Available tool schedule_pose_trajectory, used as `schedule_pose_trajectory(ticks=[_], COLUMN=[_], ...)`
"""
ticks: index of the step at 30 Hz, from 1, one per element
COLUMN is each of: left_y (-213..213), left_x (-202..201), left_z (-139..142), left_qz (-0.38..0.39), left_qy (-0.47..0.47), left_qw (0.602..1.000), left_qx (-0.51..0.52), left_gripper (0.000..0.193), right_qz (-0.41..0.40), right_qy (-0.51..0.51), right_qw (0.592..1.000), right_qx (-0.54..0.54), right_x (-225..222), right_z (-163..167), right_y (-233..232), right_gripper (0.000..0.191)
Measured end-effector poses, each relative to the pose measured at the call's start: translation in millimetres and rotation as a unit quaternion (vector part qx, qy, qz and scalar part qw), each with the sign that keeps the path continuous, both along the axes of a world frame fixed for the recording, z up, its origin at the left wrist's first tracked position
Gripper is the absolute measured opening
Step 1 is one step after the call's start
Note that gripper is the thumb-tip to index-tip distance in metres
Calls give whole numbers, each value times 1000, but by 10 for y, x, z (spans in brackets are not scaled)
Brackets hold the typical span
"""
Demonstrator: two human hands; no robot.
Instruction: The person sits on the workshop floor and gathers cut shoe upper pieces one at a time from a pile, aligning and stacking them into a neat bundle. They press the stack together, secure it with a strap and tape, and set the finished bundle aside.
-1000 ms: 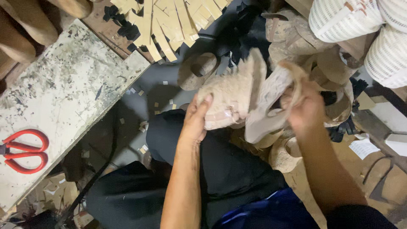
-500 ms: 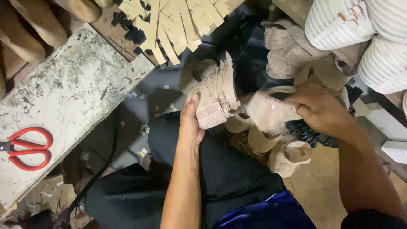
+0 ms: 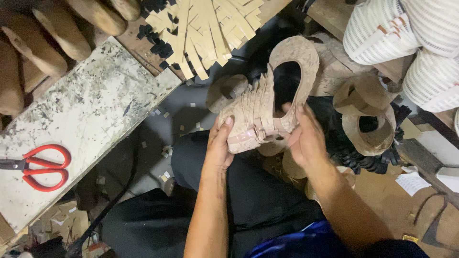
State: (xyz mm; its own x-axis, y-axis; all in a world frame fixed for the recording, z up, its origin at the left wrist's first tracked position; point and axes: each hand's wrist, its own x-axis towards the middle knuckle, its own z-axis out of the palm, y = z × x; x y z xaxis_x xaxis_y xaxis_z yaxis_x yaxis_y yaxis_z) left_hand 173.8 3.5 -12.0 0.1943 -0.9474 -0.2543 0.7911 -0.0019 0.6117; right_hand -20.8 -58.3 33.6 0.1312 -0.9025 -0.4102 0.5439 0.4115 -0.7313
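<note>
Both of my hands hold one beige woven shoe upper (image 3: 267,100) above my lap. Its strips are interlaced at the front and its heel loop curves up toward the top. My left hand (image 3: 220,145) grips the toe end from the left side. My right hand (image 3: 306,136) grips the right side, with the thumb inside the opening. My black trousers (image 3: 248,191) lie under the shoe.
A stained white board (image 3: 81,114) lies at the left with red scissors (image 3: 40,166) on it. Tan strips (image 3: 205,28) fan out at the top. More beige uppers (image 3: 368,114) pile at the right, below white ribbed rolls (image 3: 411,38). Wooden shoe lasts (image 3: 52,33) sit top left.
My right hand has let go of a separate beige piece and come onto the woven upper. The upper has turned so its heel loop points up.
</note>
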Motion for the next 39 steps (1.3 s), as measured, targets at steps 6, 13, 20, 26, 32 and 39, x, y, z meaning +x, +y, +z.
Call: schedule_pose_trajectory(ticks=[6, 13, 20, 26, 32, 39], left_y=[-27, -46, -63, -52, -79, -84], left_x=[31, 18, 39, 92, 92, -19], left_z=[-71, -6, 69, 14, -74, -120], left_qz=[11, -4, -28, -119, -75, -109], left_qy=[-12, -12, -56, -54, -64, -181], left_qw=[1000, 1000, 998, 988, 994, 977], left_qx=[-4, 5, -12, 77, 53, -1], left_gripper=[58, 59, 61, 54, 46, 37], right_qz=[0, -32, 118, 129, 13, 109], right_qy=[71, 369, 198, 275, 392, 475], right_qw=[984, 864, 957, 925, 869, 841], right_qx=[-165, -342, -178, -227, -302, -236], right_x=[-14, -352, -25, 156, -126, -28], right_z=[-177, -78, -147, -85, 42, -104], right_y=[198, -99, -41, 99, -121, -85], right_gripper=[30, 14, 23, 21, 12, 25])
